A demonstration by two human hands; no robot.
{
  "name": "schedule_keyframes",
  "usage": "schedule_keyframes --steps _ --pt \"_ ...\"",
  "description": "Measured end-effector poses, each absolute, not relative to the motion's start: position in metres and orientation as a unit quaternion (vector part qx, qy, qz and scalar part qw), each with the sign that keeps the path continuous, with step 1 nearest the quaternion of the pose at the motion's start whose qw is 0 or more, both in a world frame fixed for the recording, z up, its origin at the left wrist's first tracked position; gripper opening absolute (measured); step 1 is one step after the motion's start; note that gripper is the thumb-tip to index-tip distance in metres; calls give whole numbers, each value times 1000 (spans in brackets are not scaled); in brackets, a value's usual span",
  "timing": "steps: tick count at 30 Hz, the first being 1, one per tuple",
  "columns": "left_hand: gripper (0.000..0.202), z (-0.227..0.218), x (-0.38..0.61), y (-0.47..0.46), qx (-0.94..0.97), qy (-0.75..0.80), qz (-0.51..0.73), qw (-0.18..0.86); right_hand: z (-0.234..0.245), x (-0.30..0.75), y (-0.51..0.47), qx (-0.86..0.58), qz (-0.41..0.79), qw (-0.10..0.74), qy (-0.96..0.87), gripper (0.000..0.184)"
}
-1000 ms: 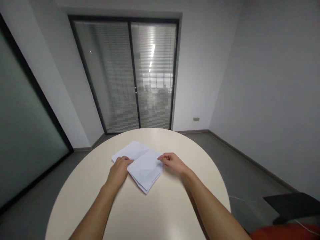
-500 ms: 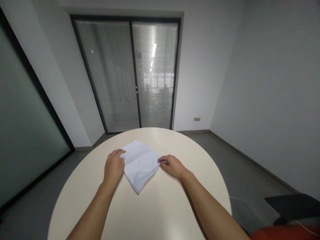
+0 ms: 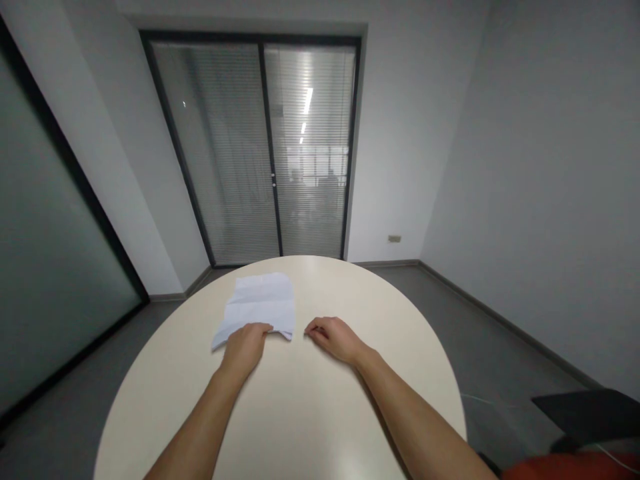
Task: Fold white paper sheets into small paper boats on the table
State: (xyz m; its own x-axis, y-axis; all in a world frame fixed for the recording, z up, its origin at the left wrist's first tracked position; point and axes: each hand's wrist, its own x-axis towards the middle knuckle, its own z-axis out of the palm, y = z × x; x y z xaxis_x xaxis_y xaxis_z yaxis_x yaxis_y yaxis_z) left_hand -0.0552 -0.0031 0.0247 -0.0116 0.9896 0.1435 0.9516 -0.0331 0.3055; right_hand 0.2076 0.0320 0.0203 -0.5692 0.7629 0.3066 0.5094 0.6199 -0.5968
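Note:
A creased, folded white sheet of paper (image 3: pixel 263 300) lies on the left part of the round cream table (image 3: pixel 320 413). My left hand (image 3: pixel 245 348) grips its near edge, fingers over the top and the thumb hidden. The paper's near right corner curls up slightly. Just right of the sheet, apart from it, my right hand (image 3: pixel 333 337) rests low over the tabletop. Its fingers are bent and drawn together, and nothing shows in them.
Beyond the table stand dark-framed glass doors (image 3: pixel 270 153) with blinds. A black chair part (image 3: pixel 590 410) and a red seat (image 3: pixel 565 467) are at the lower right. A pale cable (image 3: pixel 480 399) lies on the floor.
The paper has turned and moved left and away, its edge now facing me. My right hand has let go of its corner. My left hand has shifted from the left side to the near edge.

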Motion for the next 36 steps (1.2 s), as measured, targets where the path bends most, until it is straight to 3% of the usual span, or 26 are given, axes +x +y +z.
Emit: schedule_keyframes --steps 3,11,16,21,24,26,28,32,36 --pt "38 21 -84 5 656 738 157 3 17 213 35 -381 220 276 -854 24" --pt "44 15 -133 7 539 831 135 -8 5 221 43 -360 142 275 -880 30" --pt "47 19 -133 4 551 819 146 -71 -7 224 43 -443 140 219 -858 58" --pt "45 19 -92 12 645 699 285 -122 7 221 50 -454 137 151 -867 70" --pt "44 7 -51 16 736 608 288 -75 27 213 56 -463 115 103 -873 56" --pt "52 -4 -29 17 779 578 240 -42 35 203 59 -491 89 92 -862 38" --pt "59 -10 -15 18 792 583 180 -8 36 194 60 -513 45 108 -850 31" --pt "57 -1 -7 29 790 607 92 11 23 184 59 -548 5 179 -817 30" --pt "45 11 -1 39 769 629 117 -11 12 190 59 -521 32 190 -832 36"
